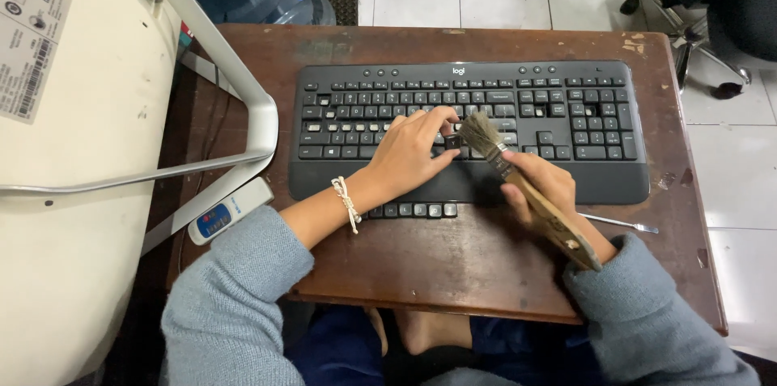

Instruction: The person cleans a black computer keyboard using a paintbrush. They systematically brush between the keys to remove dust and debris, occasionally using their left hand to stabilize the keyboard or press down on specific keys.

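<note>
A black keyboard [566, 111] lies across a small brown wooden table [453, 265]. Some of its keys are off, leaving pale gaps in the left block. My left hand [409, 150] rests on the middle rows, its fingertips on a key next to the brush bristles. My right hand [544, 184] grips a wooden-handled paintbrush [558, 220], whose grey bristles [479, 133] touch the keyboard's middle. A row of loose black keycaps [413, 209] sits on the table just below the keyboard's front edge.
A thin metal tool [619, 223] lies on the table to the right of my right hand. A cream machine housing [73, 159] with a metal bar [231, 70] fills the left. A small white device [227, 212] sits beside it. An office chair base [696, 26] stands at top right.
</note>
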